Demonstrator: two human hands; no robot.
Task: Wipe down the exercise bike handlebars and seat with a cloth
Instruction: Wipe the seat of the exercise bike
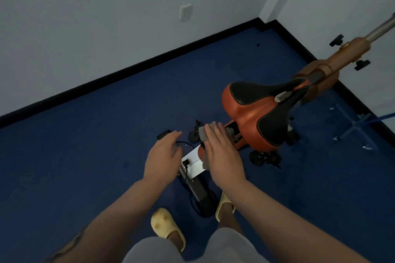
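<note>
Right hand (222, 151) laid flat, fingers straight, over a grey cloth (204, 134) above the orange bike frame (239, 141) just behind the seat (256, 111). Left hand (163, 156) hovering beside it, fingers relaxed and apart, gripping nothing. Orange-and-black seat near the middle of the blue floor (85, 156), nose toward the far corner. Yellow slippers (166, 226) at the floor's near edge. Handlebars out of view.

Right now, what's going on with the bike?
A person stands behind an orange bike. The right hand lies flat on a grey cloth, pressing it on the rear frame just behind the seat. The left hand hovers open beside it, holding nothing. The handlebars are out of view.
</note>
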